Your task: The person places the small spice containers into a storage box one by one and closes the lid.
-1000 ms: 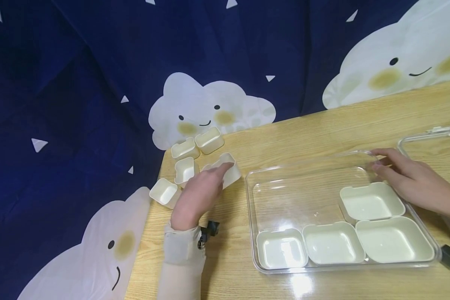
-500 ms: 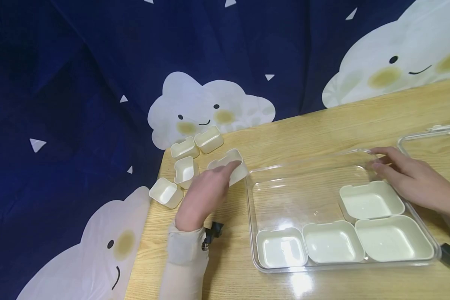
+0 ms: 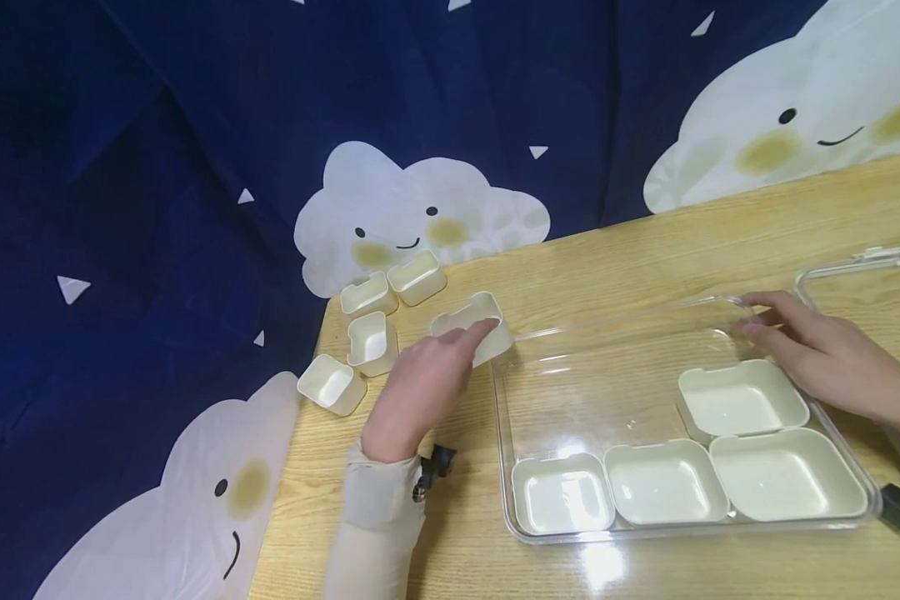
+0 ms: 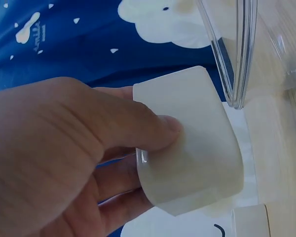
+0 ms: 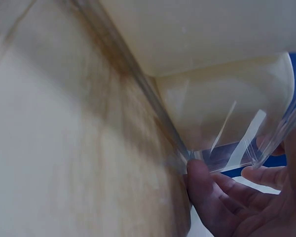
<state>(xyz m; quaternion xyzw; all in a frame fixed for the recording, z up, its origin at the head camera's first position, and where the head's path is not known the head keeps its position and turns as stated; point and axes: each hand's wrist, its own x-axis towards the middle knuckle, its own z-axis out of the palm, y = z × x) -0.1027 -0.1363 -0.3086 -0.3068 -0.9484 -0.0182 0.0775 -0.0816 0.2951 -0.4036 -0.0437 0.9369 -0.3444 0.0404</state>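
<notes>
My left hand (image 3: 423, 387) pinches a small cream plastic bin (image 3: 497, 340) and holds it just off the left rim of a clear plastic box (image 3: 499, 442). In the left wrist view the thumb lies on the bin's outer wall (image 4: 207, 133), with fingers behind it. At the box's far right corner, my right hand (image 3: 832, 354) grips the clear wall between thumb and fingers; the right wrist view has the thumb (image 5: 200, 180) at the corner. Inside the box sit a front row of cream bins (image 3: 667, 487) and one bin (image 3: 746, 404) behind the row's right end.
Several more cream bins (image 3: 371, 343) stand at the table's far left edge. A clear lid-like panel (image 3: 862, 265) with a white hinge or clip lies on the right. Behind the wooden table (image 3: 607, 267) hangs a dark blue curtain (image 3: 495, 83) with cloud prints.
My left hand has carried the cream bin right and slightly away from me, from beside the loose bins to the box's left rim. The right hand stays at the box corner.
</notes>
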